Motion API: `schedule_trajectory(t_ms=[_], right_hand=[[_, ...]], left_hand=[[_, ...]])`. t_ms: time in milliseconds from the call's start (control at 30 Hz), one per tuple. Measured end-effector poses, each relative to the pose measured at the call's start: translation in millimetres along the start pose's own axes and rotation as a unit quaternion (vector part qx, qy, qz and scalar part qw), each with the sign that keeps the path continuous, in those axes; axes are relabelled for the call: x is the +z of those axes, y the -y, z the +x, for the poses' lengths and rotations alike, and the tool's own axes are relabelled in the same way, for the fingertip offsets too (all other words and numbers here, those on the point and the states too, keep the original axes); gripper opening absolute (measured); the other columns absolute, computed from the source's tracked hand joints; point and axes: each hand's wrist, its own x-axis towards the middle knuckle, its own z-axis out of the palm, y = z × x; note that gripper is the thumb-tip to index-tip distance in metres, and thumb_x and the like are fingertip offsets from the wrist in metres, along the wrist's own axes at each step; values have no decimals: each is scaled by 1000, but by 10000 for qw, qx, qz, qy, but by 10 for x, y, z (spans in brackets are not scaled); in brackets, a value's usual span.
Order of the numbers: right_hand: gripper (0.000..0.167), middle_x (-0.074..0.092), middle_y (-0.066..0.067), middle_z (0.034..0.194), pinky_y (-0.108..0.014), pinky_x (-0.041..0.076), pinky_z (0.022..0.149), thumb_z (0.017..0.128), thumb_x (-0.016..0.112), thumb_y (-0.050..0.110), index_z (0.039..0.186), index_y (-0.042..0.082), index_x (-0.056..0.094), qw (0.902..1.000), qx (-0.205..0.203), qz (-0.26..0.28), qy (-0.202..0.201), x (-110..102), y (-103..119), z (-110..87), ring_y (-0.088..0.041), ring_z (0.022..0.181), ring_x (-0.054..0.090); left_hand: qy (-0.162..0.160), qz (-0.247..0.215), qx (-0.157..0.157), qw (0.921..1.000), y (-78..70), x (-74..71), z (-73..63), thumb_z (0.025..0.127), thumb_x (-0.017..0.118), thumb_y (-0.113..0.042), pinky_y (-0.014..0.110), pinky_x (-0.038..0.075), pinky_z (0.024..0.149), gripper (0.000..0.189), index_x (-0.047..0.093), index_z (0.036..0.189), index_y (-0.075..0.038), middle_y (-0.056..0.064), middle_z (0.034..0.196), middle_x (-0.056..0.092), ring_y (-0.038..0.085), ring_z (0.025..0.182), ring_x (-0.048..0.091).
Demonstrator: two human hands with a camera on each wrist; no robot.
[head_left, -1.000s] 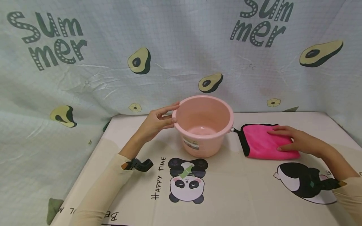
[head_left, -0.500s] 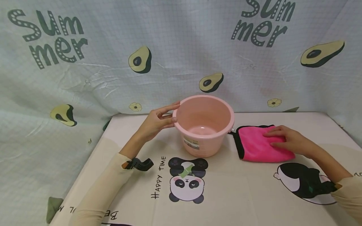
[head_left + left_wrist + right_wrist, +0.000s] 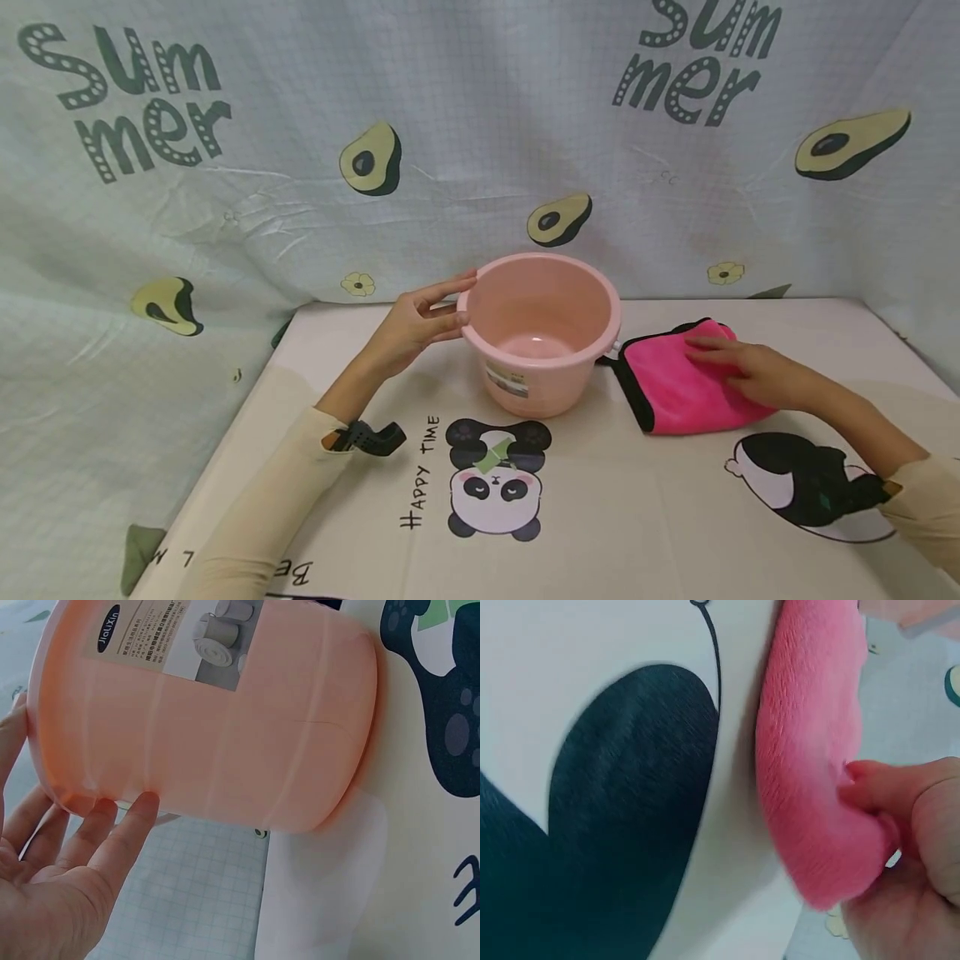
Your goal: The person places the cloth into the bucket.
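Note:
In the head view, a pale pink bucket (image 3: 540,379) stands upright near the back of the table. My left hand (image 3: 412,325) is at the bucket's left side, fingertips on the rim. The left wrist view shows spread, fairly straight fingers (image 3: 124,844) touching the outer wall below the rim. Right of the bucket lies a folded hot-pink plush cloth (image 3: 667,379) with a black border. My right hand (image 3: 772,379) lies over its right part, and the right wrist view shows thumb and finger pinching a fold of the cloth (image 3: 810,765).
Behind the table (image 3: 615,508) hangs a pale curtain (image 3: 465,117) printed with avocados and lettering. A printed panda (image 3: 495,500) is in front of the bucket, and another black-and-white print (image 3: 780,479) lies below the cloth. A black loop (image 3: 606,361) at the cloth's corner reaches the bucket.
The pink cloth has slid left toward the bucket along with my right hand, and its far edge now rises in a peak. Left hand and bucket have stayed put.

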Motion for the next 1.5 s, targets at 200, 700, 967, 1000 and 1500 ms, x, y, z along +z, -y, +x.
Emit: schedule_trajectory(t_ms=[200, 700, 967, 1000, 1500], right_hand=[[55, 62, -16, 138, -27, 61, 81, 78, 86, 4, 131, 5, 69, 9907, -329, -1028, -831, -115, 110, -30, -41, 120, 61], [65, 68, -7, 129, 5, 36, 88, 61, 94, 4, 122, 14, 76, 9565, -1331, -1766, -1901, -519, 428, -24, -29, 111, 65], [44, 67, -6, 131, 4, 29, 96, 87, 77, 35, 125, 14, 75, 9468, -1825, -1589, -2122, -711, 517, -42, 14, 131, 40], [46, 67, -6, 130, 3, 29, 97, 92, 67, 45, 125, 14, 75, 9429, -1955, -1594, -2176, -741, 523, -37, 17, 133, 36], [63, 71, -13, 123, -57, 57, 73, 63, 91, -3, 122, 9, 74, 9457, -833, -2388, -2043, -1361, 1027, -67, -36, 113, 59]], left_hand=[[12, 40, -2, 10000, 5, 4, 7, 96, 69, -3, 39, 57, 98, 55, 52, 148, -3, -3, 160, 42, 29, 137, 52], [-52, 36, -51, 10000, 20, -9, 0, 96, 69, -2, 38, 57, 97, 54, 52, 148, -3, -2, 160, 42, 29, 137, 52], [-36, -13, -40, 10000, 18, -13, 14, 95, 73, -9, 38, 56, 98, 58, 52, 148, -3, -2, 160, 41, 29, 138, 52], [-28, -20, -40, 10000, 19, -14, 16, 94, 74, -11, 38, 56, 99, 59, 52, 148, -3, -2, 160, 41, 29, 138, 52], [-5, -162, -39, 9999, 16, -10, 11, 93, 75, -9, 39, 56, 99, 60, 51, 148, -2, -1, 160, 42, 30, 137, 52]])
